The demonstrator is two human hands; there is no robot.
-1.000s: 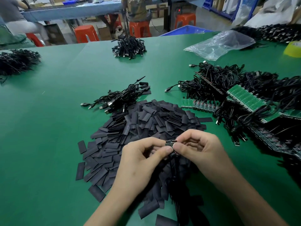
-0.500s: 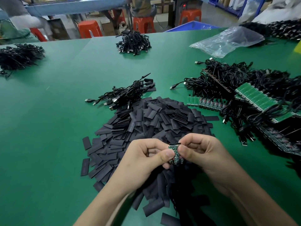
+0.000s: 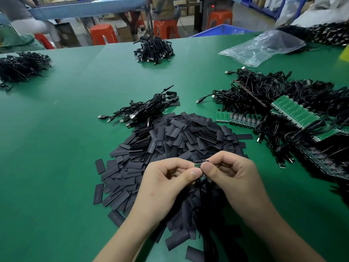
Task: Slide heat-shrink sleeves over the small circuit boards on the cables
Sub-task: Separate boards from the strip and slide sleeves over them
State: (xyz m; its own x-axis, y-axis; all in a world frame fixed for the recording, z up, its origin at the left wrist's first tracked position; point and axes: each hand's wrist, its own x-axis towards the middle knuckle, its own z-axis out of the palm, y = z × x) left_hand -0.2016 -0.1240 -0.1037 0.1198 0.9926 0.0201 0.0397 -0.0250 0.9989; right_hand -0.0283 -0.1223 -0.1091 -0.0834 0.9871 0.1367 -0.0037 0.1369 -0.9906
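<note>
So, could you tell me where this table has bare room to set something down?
Bare green mat lies left of the sleeve pile, up to the left cable heap, and before the far cable bundle. The right side is crowded with cables.

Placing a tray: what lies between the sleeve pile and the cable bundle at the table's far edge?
Head view: a loose bunch of USB cables touches the sleeve pile; beyond it, bare green table up to the far cable bundle.
</note>
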